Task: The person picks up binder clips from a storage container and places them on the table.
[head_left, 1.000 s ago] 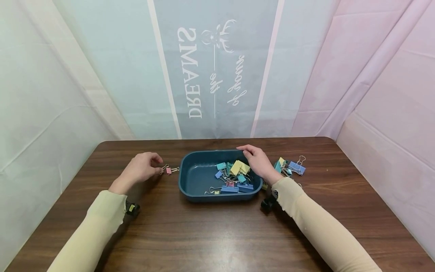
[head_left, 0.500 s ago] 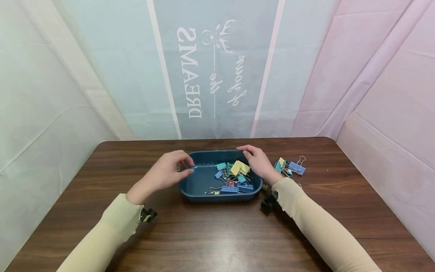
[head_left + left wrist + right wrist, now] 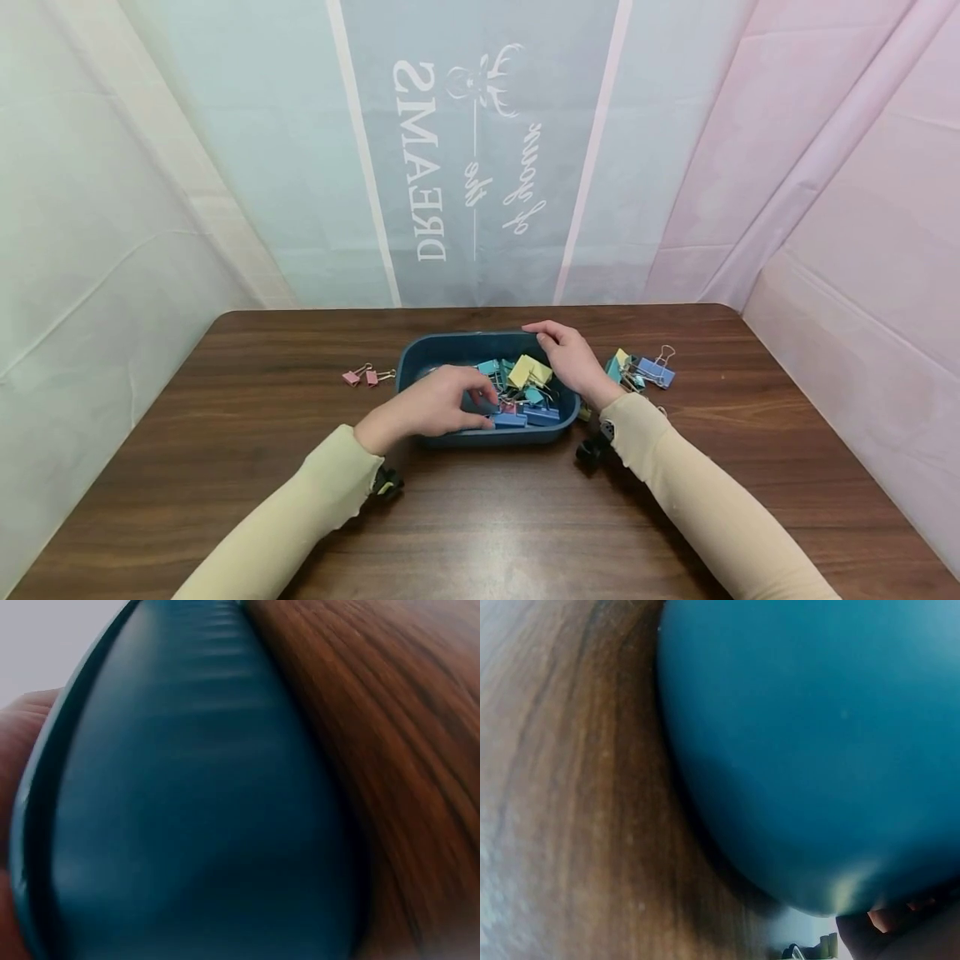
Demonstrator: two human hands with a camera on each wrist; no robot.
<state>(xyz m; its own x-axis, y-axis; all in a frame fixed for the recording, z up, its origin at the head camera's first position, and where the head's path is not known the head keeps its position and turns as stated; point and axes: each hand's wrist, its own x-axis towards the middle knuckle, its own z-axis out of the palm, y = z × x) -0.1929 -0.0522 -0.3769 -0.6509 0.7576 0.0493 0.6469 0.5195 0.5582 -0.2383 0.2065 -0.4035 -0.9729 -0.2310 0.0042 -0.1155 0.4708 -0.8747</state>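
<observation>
In the head view my left hand (image 3: 446, 402) reaches over the front left of the dark blue tray (image 3: 411, 367). Its thumb and fingers are spread apart, with the tips right at a blue binder clip (image 3: 512, 420). A yellow binder clip (image 3: 529, 370) and several teal and blue ones lie heaped in the tray's right half. At the back right corner, my right hand (image 3: 573, 360) holds the tray's rim. The tray's outer wall (image 3: 210, 795) fills the left wrist view; its other end (image 3: 817, 750) fills the right wrist view, with some fingers dark at the lower right.
Two pink binder clips (image 3: 362, 377) lie on the brown wooden table (image 3: 480, 517), left of the tray. To the right, beyond my right hand, sits a loose group of teal and yellow clips with a larger blue clip (image 3: 655, 372). A pale printed curtain (image 3: 480, 167) hangs behind.
My left hand has moved right from beside the pink clips, across the tray's left rim, to the blue clips inside. The right hand has stayed on the rim.
</observation>
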